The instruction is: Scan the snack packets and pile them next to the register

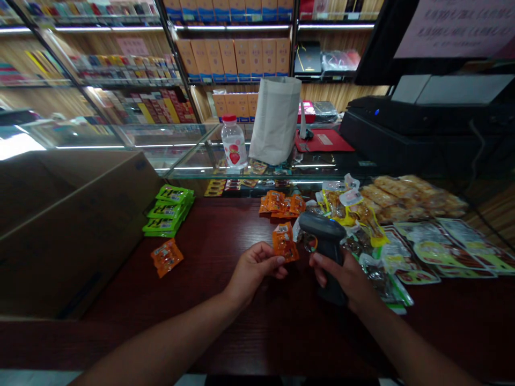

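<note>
Between thumb and fingers, my left hand (257,268) pinches a small orange snack packet (285,242) above the dark wooden counter (225,332). My right hand (341,276) is wrapped round the handle of a black barcode scanner (323,230). The scanner's head is close beside the held packet, to its right. Just behind them lies a pile of orange packets (281,203). A single orange packet (167,257) rests apart at the left, in front of a stack of green packets (169,209).
An open cardboard box (92,214) stands at the left. Yellow-trimmed packs (341,206), bagged pastries (406,195) and flat packs (446,246) lie at the right. A red-capped bottle (233,145) and a white paper bag (277,120) stand on the glass case behind, near a black machine (422,134).
</note>
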`<state>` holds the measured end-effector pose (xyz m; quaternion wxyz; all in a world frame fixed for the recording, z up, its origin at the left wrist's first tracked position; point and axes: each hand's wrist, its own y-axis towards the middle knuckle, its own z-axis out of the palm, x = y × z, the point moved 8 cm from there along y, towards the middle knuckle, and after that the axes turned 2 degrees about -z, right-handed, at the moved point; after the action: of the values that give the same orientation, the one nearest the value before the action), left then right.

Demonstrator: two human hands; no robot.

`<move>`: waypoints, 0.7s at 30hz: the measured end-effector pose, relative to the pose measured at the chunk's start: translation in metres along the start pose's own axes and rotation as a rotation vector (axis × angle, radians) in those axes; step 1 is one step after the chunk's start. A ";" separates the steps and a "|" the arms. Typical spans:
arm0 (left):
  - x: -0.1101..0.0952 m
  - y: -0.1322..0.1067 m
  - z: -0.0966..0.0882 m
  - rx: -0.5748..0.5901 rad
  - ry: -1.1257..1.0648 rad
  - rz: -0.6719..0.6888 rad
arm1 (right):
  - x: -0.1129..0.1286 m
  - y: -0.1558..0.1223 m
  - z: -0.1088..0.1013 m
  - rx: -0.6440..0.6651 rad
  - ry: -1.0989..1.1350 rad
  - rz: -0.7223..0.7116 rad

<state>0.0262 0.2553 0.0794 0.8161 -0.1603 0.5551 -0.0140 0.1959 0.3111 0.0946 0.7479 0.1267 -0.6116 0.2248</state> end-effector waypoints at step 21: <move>-0.015 0.007 -0.015 -0.121 0.076 0.105 | 0.014 -0.015 0.013 0.083 0.136 -0.043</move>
<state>0.0057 0.2609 0.0861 0.7829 -0.1791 0.5932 0.0562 0.1943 0.2948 0.1126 0.7866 0.1550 -0.5466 0.2419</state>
